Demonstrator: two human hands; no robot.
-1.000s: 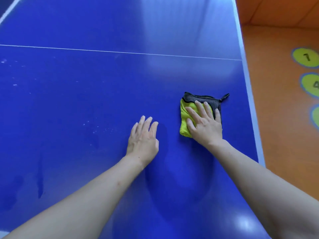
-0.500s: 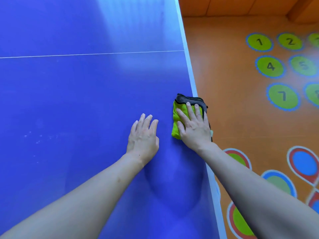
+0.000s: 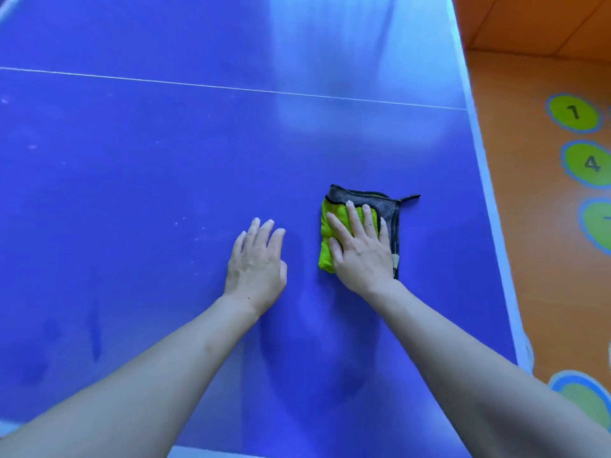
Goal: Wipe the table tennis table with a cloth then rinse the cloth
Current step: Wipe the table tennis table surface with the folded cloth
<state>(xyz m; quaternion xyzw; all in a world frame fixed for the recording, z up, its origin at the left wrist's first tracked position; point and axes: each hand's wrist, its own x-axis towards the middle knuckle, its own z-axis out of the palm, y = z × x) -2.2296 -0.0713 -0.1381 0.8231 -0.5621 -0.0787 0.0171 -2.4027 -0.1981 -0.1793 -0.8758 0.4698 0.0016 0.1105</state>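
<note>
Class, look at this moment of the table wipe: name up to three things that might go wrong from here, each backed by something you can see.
1. The right hand presses the folded cloth flat, without a grip, near the table's white side edge; a long stroke may push it off.
2. Pale specks and dark streaks lie left of the left hand, which rests flat on the table; they may be missed.

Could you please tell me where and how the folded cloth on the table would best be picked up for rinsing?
The cloth lies flat and folded under the right hand. Probably best to pinch its far grey edge, which shows beyond the fingertips, coming from above; the small loop at the far right corner would also do. The left hand rests flat on the table, apart.
</note>
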